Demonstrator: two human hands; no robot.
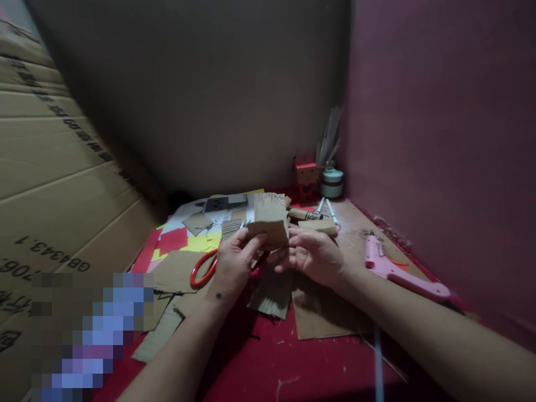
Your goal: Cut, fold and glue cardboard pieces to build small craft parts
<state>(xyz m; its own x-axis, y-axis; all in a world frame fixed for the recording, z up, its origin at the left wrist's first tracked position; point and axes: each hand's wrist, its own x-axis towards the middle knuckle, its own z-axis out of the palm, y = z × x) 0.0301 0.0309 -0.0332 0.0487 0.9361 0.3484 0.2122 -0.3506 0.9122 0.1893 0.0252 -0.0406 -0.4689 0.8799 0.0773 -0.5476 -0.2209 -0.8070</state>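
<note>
A piece of corrugated cardboard (269,226) with a folded front face and a ragged top edge is held up over the middle of the table. My left hand (238,262) grips its lower left part, thumb across the front. At the lower right edge, my right hand (314,257) holds it with the fingertips, while the other fingers curl loosely below. Scissors with a red-orange handle (204,269) lie beside my left hand, partly hidden by it. Beneath my hands are a ridged cardboard strip (273,293) and a larger flat cardboard sheet (330,312).
A pink glue gun (402,273) lies on the right. Cardboard scraps (173,271) and coloured paper (172,240) cover the left. A cardboard figure (306,176) and a teal jar (333,183) stand at the back. A large carton (62,167) and a purple wall (439,139) flank the table.
</note>
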